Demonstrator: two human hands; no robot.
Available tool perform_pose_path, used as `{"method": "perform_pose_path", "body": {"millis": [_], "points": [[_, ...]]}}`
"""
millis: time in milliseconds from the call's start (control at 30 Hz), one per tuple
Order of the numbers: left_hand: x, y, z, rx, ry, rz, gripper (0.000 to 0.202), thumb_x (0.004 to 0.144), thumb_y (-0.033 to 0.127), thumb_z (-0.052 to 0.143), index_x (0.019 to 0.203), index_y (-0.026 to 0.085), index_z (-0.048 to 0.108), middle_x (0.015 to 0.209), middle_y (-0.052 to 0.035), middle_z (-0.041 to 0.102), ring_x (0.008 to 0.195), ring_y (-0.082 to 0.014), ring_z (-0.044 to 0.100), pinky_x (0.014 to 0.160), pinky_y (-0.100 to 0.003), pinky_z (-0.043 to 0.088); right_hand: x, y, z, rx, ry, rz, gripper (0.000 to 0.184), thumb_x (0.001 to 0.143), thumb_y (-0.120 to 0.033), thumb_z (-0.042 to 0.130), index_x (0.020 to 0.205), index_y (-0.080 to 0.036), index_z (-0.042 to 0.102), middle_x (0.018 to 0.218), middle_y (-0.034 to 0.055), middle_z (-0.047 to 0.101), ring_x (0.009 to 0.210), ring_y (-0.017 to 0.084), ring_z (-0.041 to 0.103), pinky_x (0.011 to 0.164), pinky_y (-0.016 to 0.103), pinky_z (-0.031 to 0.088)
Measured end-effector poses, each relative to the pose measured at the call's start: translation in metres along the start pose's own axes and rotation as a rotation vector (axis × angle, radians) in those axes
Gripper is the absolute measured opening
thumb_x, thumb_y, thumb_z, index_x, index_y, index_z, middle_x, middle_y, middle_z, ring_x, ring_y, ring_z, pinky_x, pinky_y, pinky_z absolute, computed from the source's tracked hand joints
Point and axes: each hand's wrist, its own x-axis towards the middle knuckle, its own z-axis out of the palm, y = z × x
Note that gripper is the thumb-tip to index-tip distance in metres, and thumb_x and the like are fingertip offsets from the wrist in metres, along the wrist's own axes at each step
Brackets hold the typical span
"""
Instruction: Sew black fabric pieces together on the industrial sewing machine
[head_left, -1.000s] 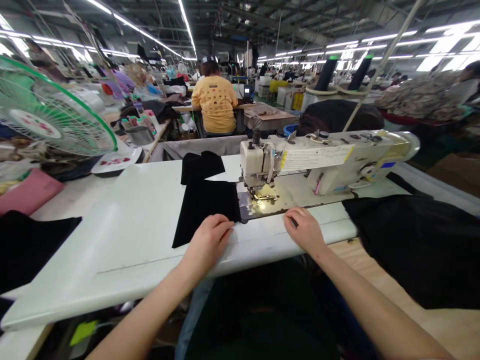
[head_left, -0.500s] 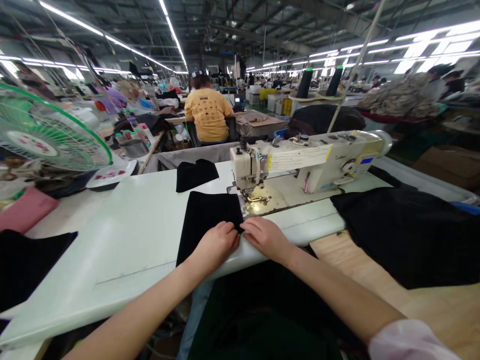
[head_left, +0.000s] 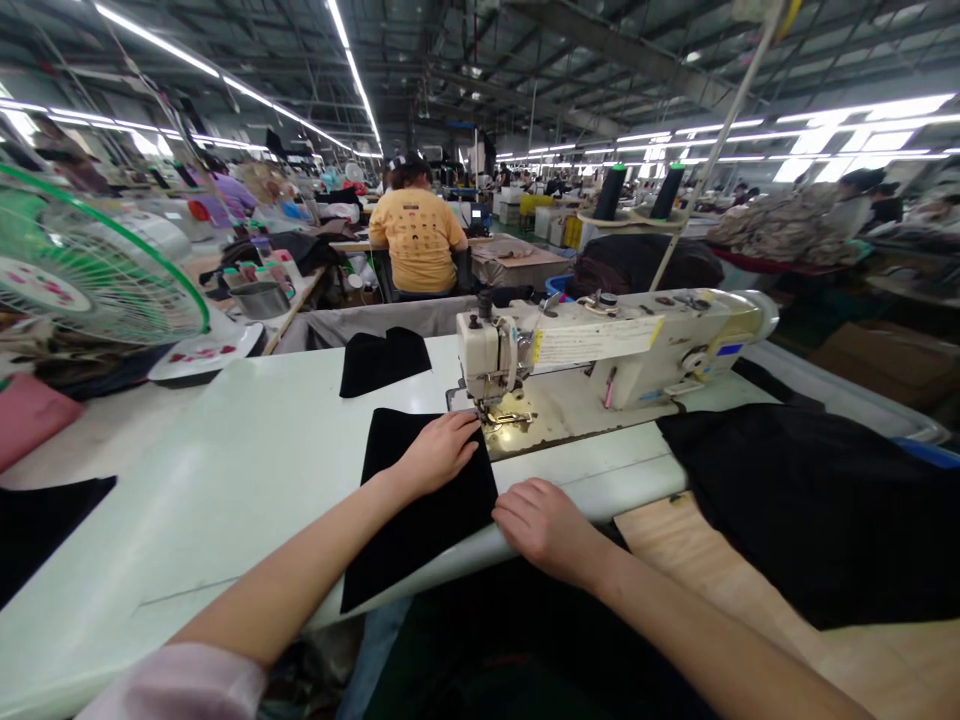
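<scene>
A black fabric piece (head_left: 427,530) lies on the pale table of a sewing machine (head_left: 570,350), its right edge running up to the presser foot. My left hand (head_left: 441,450) rests on this piece with fingers stretched out, the fingertips close beside the foot. Lower down the same edge, my right hand (head_left: 544,525) is closed, its thumb and fingers pinching the fabric near the table's front. The needle tip is too small to make out.
Behind the work lies a smaller black piece (head_left: 386,360). More black fabric (head_left: 817,500) covers the wooden board at right. A green fan (head_left: 97,260) stands at left, thread cones (head_left: 611,192) behind the machine. A person in a yellow shirt (head_left: 416,235) sits ahead.
My left hand has moved up the fabric toward the presser foot and flattened out. The right hand now sits apart from it, lower on the edge. The view has shifted slightly.
</scene>
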Motion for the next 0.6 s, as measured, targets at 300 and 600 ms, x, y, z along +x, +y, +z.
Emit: {"method": "perform_pose_path", "body": {"millis": [300, 600], "points": [[-0.004, 0.014, 0.008, 0.009, 0.014, -0.023, 0.036, 0.097, 0.028, 0.048, 0.127, 0.013, 0.06, 0.133, -0.0162, 0.057, 0.123, -0.0273, 0.055, 0.109, -0.045, 0.045, -0.026, -0.003, -0.002, 0.105, 0.05, 0.062, 0.016, 0.094, -0.009, 0.047, 0.089, -0.017, 0.059, 0.092, 0.0073, 0.069, 0.086, 0.02, 0.061, 0.077, 0.035, 0.046], [-0.004, 0.017, 0.009, 0.025, 0.02, -0.035, 0.036, 0.096, 0.027, 0.049, 0.127, 0.014, 0.061, 0.132, -0.0168, 0.058, 0.122, -0.0285, 0.056, 0.106, -0.045, 0.047, -0.022, -0.003, 0.002, 0.125, 0.087, 0.063, 0.015, 0.087, -0.005, 0.049, 0.089, -0.017, 0.058, 0.092, 0.0073, 0.069, 0.086, 0.02, 0.062, 0.078, 0.034, 0.049]]}}
